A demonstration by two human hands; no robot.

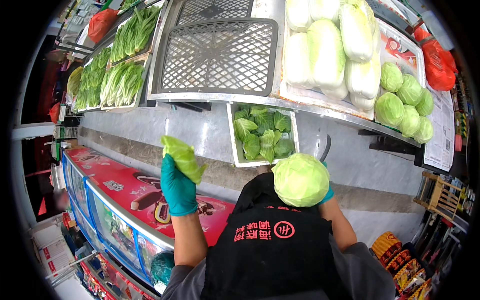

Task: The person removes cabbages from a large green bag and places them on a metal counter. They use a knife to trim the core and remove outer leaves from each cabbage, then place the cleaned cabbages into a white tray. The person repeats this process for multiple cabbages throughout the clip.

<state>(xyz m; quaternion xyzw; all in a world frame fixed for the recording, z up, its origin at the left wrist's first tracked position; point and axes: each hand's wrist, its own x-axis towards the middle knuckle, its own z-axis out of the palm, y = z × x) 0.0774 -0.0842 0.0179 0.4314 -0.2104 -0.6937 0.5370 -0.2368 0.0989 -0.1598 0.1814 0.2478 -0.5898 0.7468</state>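
Observation:
My left hand (176, 187), in a teal glove, grips a loose green cabbage leaf (182, 155) out to the left of my body. A round, pale green cabbage (300, 180) rests in my right hand (327, 191) at the front of my black apron (273, 255). Most of the right hand is hidden behind the cabbage; only part of its teal glove shows. Between and beyond my hands, a white foam box (235, 150) stands on the floor with green cabbage leaves (262, 131) in it.
A metal-edged stand (225, 98) runs across in front, bearing a black plastic crate (219, 56), napa cabbages (326, 52) and several round cabbages (405, 101). Leafy greens (123, 78) lie in trays at left. A red-topped freezer (123, 180) stands left; a wooden stool (440, 195) stands right.

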